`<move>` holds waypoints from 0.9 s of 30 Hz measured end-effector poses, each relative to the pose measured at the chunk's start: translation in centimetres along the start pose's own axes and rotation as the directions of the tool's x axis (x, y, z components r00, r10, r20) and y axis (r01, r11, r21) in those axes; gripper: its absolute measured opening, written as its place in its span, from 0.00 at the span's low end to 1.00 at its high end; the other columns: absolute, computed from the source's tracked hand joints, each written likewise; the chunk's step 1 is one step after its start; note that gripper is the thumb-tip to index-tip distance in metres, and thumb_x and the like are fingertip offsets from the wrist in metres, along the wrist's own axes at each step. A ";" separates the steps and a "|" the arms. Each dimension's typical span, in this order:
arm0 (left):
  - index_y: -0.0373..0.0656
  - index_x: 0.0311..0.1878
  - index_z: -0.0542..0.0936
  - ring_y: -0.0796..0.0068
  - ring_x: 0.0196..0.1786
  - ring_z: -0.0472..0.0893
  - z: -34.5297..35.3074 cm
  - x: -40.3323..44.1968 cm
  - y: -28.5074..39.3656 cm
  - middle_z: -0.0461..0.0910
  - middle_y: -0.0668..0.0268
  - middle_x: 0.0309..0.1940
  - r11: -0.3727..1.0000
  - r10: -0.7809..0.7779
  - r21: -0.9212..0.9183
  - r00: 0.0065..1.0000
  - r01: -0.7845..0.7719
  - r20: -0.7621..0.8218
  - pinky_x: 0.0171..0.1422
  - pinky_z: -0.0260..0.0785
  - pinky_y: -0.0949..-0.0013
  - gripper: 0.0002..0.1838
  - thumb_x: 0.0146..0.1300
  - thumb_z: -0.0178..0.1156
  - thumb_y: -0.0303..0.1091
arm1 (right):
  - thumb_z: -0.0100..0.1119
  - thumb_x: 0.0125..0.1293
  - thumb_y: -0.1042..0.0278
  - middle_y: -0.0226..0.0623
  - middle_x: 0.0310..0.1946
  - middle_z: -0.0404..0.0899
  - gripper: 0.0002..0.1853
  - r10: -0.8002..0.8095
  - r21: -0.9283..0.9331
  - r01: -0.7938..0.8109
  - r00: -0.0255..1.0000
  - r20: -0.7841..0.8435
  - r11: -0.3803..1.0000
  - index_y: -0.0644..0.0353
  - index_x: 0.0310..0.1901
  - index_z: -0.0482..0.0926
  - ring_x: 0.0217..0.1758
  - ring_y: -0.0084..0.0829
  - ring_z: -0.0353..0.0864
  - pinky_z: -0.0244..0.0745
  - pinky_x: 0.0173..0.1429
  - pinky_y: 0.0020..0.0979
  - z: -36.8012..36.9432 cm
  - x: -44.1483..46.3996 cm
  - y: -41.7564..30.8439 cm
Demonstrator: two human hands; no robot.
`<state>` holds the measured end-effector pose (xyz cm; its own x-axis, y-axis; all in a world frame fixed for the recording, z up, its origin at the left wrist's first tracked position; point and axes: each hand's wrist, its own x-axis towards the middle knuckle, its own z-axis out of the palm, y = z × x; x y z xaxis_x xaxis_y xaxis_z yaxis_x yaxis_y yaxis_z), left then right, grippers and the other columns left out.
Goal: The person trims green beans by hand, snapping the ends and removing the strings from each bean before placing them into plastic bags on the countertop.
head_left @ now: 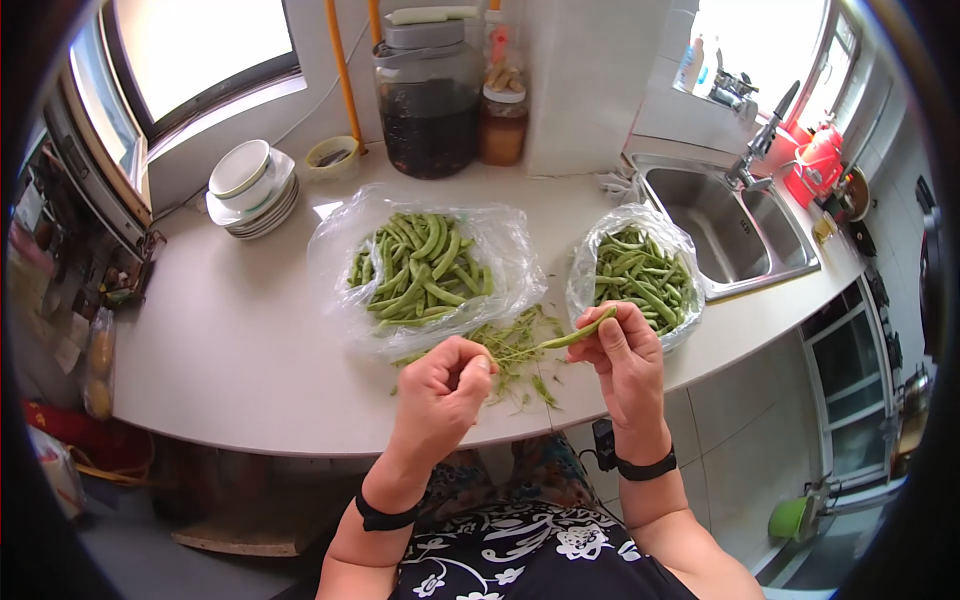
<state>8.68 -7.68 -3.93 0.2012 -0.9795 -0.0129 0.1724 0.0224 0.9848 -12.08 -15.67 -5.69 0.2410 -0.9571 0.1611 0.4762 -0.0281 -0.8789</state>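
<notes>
My right hand (pixel 630 360) is closed on a green bean (pixel 575 335), which points left toward my other hand. A thin green bean string (pixel 518 351) runs from the bean's tip to my left hand (pixel 440 392), whose thumb and finger pinch its end. Beneath both hands, a loose pile of trimmed strings and tips (pixel 515 375) lies on the counter. Behind my left hand is an open clear plastic bag (pixel 515 245) spread around many green beans (pixel 420 265). Just behind my right hand stands a smaller plastic bag (pixel 583 270), also filled with green beans (pixel 650 275).
A stack of plates and bowls (pixel 250 185) sits at the back left of the white counter (pixel 220 340). Large dark-filled jar (pixel 428 110), smaller jar (pixel 503 125) and yellow bowl (pixel 333 157) line the wall. A steel sink (pixel 700 215) is at right.
</notes>
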 end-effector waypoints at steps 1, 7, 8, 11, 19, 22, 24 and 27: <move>0.38 0.37 0.81 0.93 0.20 0.66 -0.2 -0.1 0.0 0.71 0.80 0.20 0.999 0.032 0.021 0.999 -0.031 -0.017 0.23 0.58 0.81 0.07 0.73 0.57 0.26 | 0.54 0.81 0.66 0.40 0.47 0.85 0.08 -0.004 -0.016 0.004 1.000 -0.007 1.000 0.61 0.52 0.76 0.39 0.29 0.89 0.88 0.47 0.31 -0.2 0.0 0.1; 0.37 0.36 0.82 0.84 0.22 0.75 -2.0 0.3 0.3 0.74 0.75 0.18 0.902 0.193 0.400 0.981 -0.163 -0.036 0.25 0.66 0.71 0.05 0.70 0.61 0.26 | 0.52 0.81 0.67 0.42 0.46 0.85 0.07 -0.036 0.016 0.036 0.998 -0.049 0.999 0.60 0.51 0.74 0.40 0.30 0.89 0.88 0.46 0.32 -1.6 0.2 -0.1; 0.37 0.36 0.82 0.84 0.22 0.75 -2.0 0.7 0.0 0.74 0.75 0.18 0.901 0.195 0.403 0.980 -0.163 -0.039 0.25 0.66 0.71 0.05 0.70 0.61 0.26 | 0.53 0.81 0.69 0.43 0.46 0.85 0.07 -0.025 -0.002 0.025 0.998 -0.059 1.000 0.60 0.52 0.73 0.39 0.30 0.89 0.88 0.46 0.31 -1.5 0.2 -0.3; 0.42 0.44 0.83 0.50 0.32 0.84 -2.3 1.5 -1.0 0.85 0.60 0.34 0.350 0.397 0.875 0.899 -0.334 0.184 0.37 0.77 0.55 0.11 0.68 0.66 0.40 | 0.54 0.79 0.73 0.43 0.46 0.85 0.08 -0.068 -0.182 0.057 0.996 -0.054 0.982 0.62 0.55 0.71 0.39 0.30 0.89 0.88 0.47 0.30 -0.6 0.2 -0.7; 0.46 0.44 0.80 0.55 0.33 0.85 0.8 0.3 -0.4 0.85 0.59 0.34 0.487 0.393 0.703 0.849 -0.518 0.353 0.36 0.77 0.55 0.09 0.69 0.64 0.40 | 0.55 0.75 0.83 0.42 0.46 0.85 0.14 -0.062 -0.334 0.129 0.977 0.205 0.934 0.64 0.58 0.69 0.47 0.28 0.87 0.86 0.50 0.28 2.2 -1.3 -0.5; 0.45 0.40 0.81 0.53 0.31 0.85 -0.8 0.7 1.2 0.84 0.58 0.30 0.346 0.437 0.787 0.830 -0.511 0.347 0.34 0.77 0.56 0.07 0.69 0.64 0.38 | 0.57 0.74 0.83 0.41 0.47 0.85 0.16 -0.098 -0.455 0.187 0.972 0.213 0.871 0.63 0.60 0.69 0.47 0.28 0.87 0.86 0.50 0.28 1.0 -1.6 -1.4; 0.45 0.36 0.81 0.51 0.30 0.85 -2.5 1.6 2.8 0.84 0.56 0.29 0.169 0.475 0.884 0.822 -0.437 0.315 0.33 0.77 0.54 0.07 0.69 0.64 0.37 | 0.60 0.72 0.83 0.40 0.45 0.85 0.16 -0.155 -0.493 0.216 0.974 0.163 0.843 0.65 0.58 0.71 0.44 0.27 0.87 0.85 0.49 0.28 -1.1 -1.4 -1.8; 0.44 0.31 0.78 0.53 0.33 0.86 -4.6 4.1 4.2 0.84 0.57 0.29 0.034 0.439 0.983 0.886 -0.181 0.148 0.35 0.77 0.54 0.15 0.68 0.66 0.43 | 0.63 0.70 0.81 0.37 0.39 0.86 0.08 -0.263 -0.761 0.257 0.957 0.118 0.595 0.66 0.49 0.78 0.37 0.25 0.87 0.82 0.44 0.27 -4.1 -1.3 -4.4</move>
<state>14.69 -10.67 -0.67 0.1114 -0.8876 0.4470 -0.9783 -0.0188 0.2064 -17.92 -15.47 -3.87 0.2050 -0.8750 0.4386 -0.2984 -0.4826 -0.8234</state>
